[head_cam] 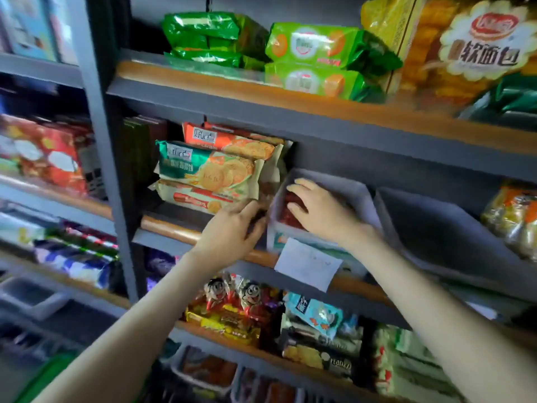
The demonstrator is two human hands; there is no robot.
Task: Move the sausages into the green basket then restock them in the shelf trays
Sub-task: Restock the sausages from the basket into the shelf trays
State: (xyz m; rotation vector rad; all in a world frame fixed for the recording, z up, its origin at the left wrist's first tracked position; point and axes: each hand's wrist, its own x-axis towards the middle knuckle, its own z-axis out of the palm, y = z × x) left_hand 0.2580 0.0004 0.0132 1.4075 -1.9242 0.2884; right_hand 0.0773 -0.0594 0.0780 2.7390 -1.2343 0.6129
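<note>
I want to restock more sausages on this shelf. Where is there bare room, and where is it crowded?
Bare: the grey tray, between the white tray and the bags at right, looks empty. Crowded: the white tray's front, with sausages and the right hand; the gap to the biscuit packs, filled by the left hand.

The yellow bread bag [476,48] at top right reads "软面包"; a dark pack [325,365] low down shows "ranzz".
</note>
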